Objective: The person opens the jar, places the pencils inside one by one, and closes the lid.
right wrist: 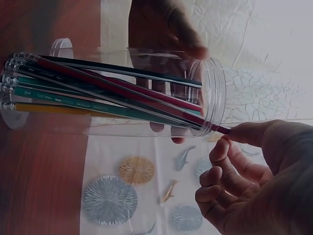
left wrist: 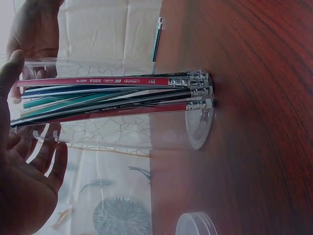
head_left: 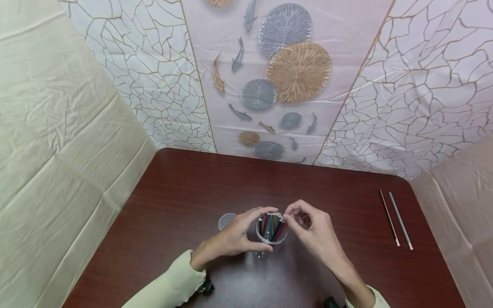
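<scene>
A clear plastic jar (left wrist: pixel 122 137) stands upright on the table, holding several pencils (right wrist: pixel 63 98) in red, green, black and yellow, eraser ends down. My left hand (head_left: pixel 235 235) grips the jar near its top, thumb on the near side and fingers round the far side. Just above the mouth, my right hand (head_left: pixel 313 231) pinches the tip of a dark red pencil (right wrist: pixel 221 129) between thumb and forefinger. Most of that pencil is still inside the jar. The other fingers of the right hand are curled beside the rim.
A round clear lid (head_left: pixel 227 220) lies on the dark red-brown table (head_left: pixel 185 179), left of the jar. Over at the right, two pencils lie side by side, a thin brownish one (head_left: pixel 389 216) and a grey one (head_left: pixel 400 220). Patterned cloth (head_left: pixel 250 128) hangs behind the table.
</scene>
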The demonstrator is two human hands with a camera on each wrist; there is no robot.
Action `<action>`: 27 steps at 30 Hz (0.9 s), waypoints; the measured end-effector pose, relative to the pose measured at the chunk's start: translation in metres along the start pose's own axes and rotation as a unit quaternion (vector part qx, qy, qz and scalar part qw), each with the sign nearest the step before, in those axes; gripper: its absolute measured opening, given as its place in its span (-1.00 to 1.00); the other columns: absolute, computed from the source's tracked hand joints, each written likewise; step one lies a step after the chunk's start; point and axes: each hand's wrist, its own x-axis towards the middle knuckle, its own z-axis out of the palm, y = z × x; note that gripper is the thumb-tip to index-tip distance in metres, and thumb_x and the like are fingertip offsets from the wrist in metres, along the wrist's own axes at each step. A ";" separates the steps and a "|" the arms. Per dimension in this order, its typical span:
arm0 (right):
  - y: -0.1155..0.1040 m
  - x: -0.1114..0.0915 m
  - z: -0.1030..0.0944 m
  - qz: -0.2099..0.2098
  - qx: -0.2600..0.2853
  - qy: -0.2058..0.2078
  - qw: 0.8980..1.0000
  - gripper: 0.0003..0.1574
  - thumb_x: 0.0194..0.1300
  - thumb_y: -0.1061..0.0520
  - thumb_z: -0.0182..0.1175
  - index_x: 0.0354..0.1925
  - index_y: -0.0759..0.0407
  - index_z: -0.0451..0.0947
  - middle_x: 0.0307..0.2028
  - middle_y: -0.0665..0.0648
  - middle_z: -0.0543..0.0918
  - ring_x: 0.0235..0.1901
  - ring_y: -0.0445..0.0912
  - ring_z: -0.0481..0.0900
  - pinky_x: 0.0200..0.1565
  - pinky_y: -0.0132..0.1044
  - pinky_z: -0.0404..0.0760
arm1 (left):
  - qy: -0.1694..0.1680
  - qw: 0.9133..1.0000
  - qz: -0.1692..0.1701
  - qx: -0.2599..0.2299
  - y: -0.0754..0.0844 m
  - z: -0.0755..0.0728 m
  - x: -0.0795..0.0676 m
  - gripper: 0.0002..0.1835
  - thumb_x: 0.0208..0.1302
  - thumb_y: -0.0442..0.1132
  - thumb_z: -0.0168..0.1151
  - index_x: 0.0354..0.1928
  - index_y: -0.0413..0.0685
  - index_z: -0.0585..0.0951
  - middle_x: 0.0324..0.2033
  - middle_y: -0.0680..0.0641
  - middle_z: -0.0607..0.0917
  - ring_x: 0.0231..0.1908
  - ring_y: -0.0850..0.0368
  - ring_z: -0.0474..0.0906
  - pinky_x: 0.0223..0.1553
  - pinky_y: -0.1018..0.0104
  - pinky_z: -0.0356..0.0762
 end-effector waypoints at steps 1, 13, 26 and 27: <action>-0.001 0.000 0.000 -0.002 -0.003 0.000 1.000 -0.71 0.29 0.35 0.47 -0.26 -0.04 0.67 -0.48 -0.14 0.59 -0.53 -0.23 0.43 -0.49 -0.43 0.42 | 0.000 1.000 -0.001 0.000 0.000 0.000 0.000 0.01 0.13 -0.09 0.69 0.57 0.03 0.33 0.39 0.00 0.55 0.35 0.15 0.51 0.35 0.16 0.50; -0.005 -0.001 -0.002 -0.089 -0.054 -0.025 0.994 -0.64 0.16 0.40 0.51 -0.32 -0.05 0.68 -0.47 -0.27 0.55 -0.49 -0.28 0.44 -0.47 -0.39 0.46 | 0.001 1.000 -0.006 -0.004 0.000 -0.001 0.000 0.01 0.13 -0.09 0.70 0.57 0.03 0.33 0.38 -0.02 0.56 0.33 0.13 0.52 0.34 0.15 0.51; -0.017 -0.006 -0.006 -0.147 -0.066 -0.001 0.987 -0.56 0.07 0.40 0.54 -0.36 -0.14 0.68 -0.44 -0.29 0.59 -0.42 -0.31 0.43 -0.36 -0.54 0.40 | -0.001 1.000 -0.005 -0.001 0.000 0.000 0.000 0.01 0.14 -0.08 0.69 0.58 0.05 0.32 0.39 0.01 0.55 0.33 0.15 0.52 0.33 0.15 0.52; -0.018 -0.006 -0.006 -0.152 -0.066 0.002 0.986 -0.56 0.06 0.40 0.54 -0.35 -0.14 0.68 -0.43 -0.29 0.61 -0.42 -0.31 0.45 -0.35 -0.54 0.41 | -0.001 1.000 -0.004 -0.001 0.000 0.000 0.000 0.02 0.14 -0.09 0.69 0.58 0.05 0.32 0.39 0.01 0.55 0.32 0.15 0.53 0.33 0.15 0.52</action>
